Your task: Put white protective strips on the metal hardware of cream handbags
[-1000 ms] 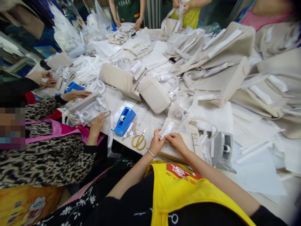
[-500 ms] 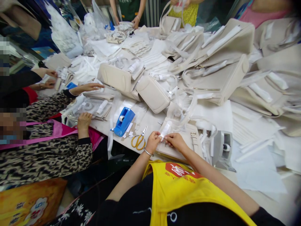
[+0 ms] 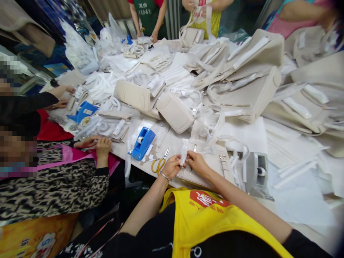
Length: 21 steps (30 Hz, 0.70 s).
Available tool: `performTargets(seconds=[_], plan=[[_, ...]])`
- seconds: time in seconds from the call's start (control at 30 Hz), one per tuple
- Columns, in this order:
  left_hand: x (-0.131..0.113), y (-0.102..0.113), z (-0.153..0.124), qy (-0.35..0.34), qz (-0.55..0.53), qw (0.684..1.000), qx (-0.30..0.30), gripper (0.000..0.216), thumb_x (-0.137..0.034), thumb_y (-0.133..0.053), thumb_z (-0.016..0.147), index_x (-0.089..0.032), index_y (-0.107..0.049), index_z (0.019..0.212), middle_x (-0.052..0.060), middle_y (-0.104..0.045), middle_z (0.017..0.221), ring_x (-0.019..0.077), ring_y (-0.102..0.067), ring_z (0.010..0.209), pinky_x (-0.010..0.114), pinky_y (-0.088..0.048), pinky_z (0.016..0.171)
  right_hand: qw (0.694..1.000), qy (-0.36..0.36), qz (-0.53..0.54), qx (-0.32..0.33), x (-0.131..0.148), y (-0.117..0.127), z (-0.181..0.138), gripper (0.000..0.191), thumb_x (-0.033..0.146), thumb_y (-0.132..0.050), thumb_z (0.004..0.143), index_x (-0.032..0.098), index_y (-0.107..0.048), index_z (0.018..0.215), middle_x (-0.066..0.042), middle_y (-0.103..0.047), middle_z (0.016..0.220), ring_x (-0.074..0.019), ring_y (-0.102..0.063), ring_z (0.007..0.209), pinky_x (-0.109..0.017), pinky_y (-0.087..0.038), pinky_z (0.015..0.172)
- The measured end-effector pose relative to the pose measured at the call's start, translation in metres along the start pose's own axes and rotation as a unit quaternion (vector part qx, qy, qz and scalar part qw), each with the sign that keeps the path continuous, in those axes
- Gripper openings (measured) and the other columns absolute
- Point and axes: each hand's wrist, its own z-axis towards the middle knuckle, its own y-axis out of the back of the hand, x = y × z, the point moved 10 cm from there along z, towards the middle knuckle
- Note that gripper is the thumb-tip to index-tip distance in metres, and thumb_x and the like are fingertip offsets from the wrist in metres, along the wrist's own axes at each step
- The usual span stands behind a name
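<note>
In the head view a small strip of white wrapping point(image 3: 184, 152) stands up between my hands. My left hand point(image 3: 172, 167) is closed on its lower end, with a bracelet at the wrist. The fingertips of my right hand point(image 3: 198, 163) pinch its right edge. Under both hands a cream handbag point(image 3: 211, 168) with buckled straps lies on the table, its near side towards me. Yellow-handled scissors point(image 3: 159, 165) lie just left of my left hand. Beyond them stands a blue tape dispenser point(image 3: 143, 144).
A grey tape dispenser point(image 3: 257, 172) stands right of the handbag. Several more cream bags point(image 3: 176, 111) and white paper sheets point(image 3: 290, 157) cover the table. At the left, a co-worker in a leopard-print sleeve point(image 3: 86, 190) rests both hands at the table edge; others work farther back.
The white strip has come up off the handbag and now stands upright between my fingers. At the left, the co-worker's reaching hand has drawn back to the other hand.
</note>
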Motion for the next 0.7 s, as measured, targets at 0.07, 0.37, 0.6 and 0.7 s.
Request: performTargets(seconds=[0.07,0.37,0.6,0.7], plan=[[0.001,-0.001,0.002,0.007,0.005,1.0,0.013,0.03,-0.023,-0.063,0.062,-0.012,-0.045,0.084,0.001,-0.054,0.064,0.0111,-0.052,0.056,0.028,-0.038,0.063,1.0,0.006,0.004,-0.003,0.001,-0.001,0.0,0.018,0.013,-0.042,0.067,0.016,-0.055,0.08,0.003,-0.055,0.059,-0.0101,-0.048,0.054,-0.021,-0.037,0.056],[0.0,-0.008,0.002,0.024,0.027,0.998,0.047,0.034,-0.024,-0.061,0.066,-0.016,-0.041,0.093,-0.001,-0.052,0.063,0.0103,-0.051,0.057,0.027,-0.038,0.062,0.995,0.008,-0.095,-0.008,-0.009,0.008,0.007,0.018,0.022,-0.05,0.07,0.019,-0.06,0.085,-0.001,-0.061,0.075,-0.0139,-0.053,0.063,-0.024,-0.038,0.061],[-0.003,-0.011,0.003,0.035,0.052,0.996,0.057,0.056,-0.028,-0.063,0.064,-0.015,-0.037,0.111,0.0,-0.055,0.064,0.0111,-0.053,0.056,0.028,-0.039,0.062,0.994,-0.032,-0.094,-0.035,-0.016,0.02,0.01,0.009,0.023,-0.057,0.061,0.015,-0.058,0.063,-0.003,-0.058,0.062,-0.0144,-0.049,0.06,-0.025,-0.036,0.057],[-0.004,-0.011,0.002,0.028,0.101,0.994,0.04,0.067,-0.028,-0.064,0.063,-0.016,-0.03,0.119,0.0,-0.057,0.064,0.012,-0.054,0.058,0.027,-0.04,0.062,0.979,-0.152,0.127,0.055,-0.035,-0.004,-0.001,0.007,0.02,-0.053,0.059,0.013,-0.056,0.061,-0.001,-0.054,0.053,-0.01,-0.043,0.047,-0.022,-0.03,0.045]])
